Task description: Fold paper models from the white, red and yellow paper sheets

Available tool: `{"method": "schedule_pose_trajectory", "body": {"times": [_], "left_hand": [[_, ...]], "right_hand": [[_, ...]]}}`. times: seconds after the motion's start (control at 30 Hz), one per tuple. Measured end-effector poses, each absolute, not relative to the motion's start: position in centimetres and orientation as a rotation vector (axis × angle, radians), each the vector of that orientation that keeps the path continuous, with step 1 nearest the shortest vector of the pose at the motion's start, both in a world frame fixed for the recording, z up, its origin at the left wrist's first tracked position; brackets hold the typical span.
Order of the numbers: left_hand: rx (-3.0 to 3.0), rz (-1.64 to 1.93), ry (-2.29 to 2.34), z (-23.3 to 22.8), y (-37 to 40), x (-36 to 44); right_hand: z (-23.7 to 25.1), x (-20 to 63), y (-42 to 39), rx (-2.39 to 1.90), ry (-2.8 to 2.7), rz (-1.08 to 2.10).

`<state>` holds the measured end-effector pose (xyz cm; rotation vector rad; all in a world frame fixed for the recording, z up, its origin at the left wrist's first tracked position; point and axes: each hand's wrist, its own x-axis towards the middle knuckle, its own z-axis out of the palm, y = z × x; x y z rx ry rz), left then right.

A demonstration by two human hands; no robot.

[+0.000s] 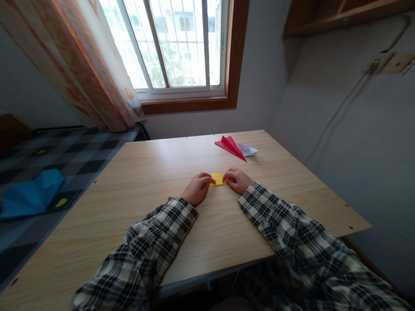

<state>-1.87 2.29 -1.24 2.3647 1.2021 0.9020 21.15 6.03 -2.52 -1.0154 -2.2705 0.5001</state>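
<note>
A small folded yellow paper (218,179) lies flat on the wooden table (136,207), near its middle. My left hand (196,189) presses on the paper's left end with curled fingers. My right hand (237,179) pinches its right end. Both sleeves are black-and-white plaid. Most of the paper is hidden between the two hands.
A folded red paper plane (231,146) and a white folded paper (247,150) lie at the table's far right. A bed with a checked cover (65,160) and a blue pillow (30,195) stands to the left. Window and curtain are behind the table.
</note>
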Motion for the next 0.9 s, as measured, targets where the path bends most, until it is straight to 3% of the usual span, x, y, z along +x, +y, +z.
{"method": "schedule_pose_trajectory", "body": {"times": [0.23, 0.57, 0.9], "left_hand": [[2.360, 0.902, 1.217, -1.3, 2.3, -1.9], [2.386, 0.887, 1.171, -1.8, 2.8, -2.3], [2.399, 0.869, 1.140, -1.8, 2.9, -2.7]], "right_hand": [[-1.8, 20.3, 5.2, -1.072, -2.203, 0.489], [-2.6, 18.6, 4.6, -1.286, -2.271, 0.205], [-2.6, 20.1, 5.2, -1.152, -2.307, 0.363]]}}
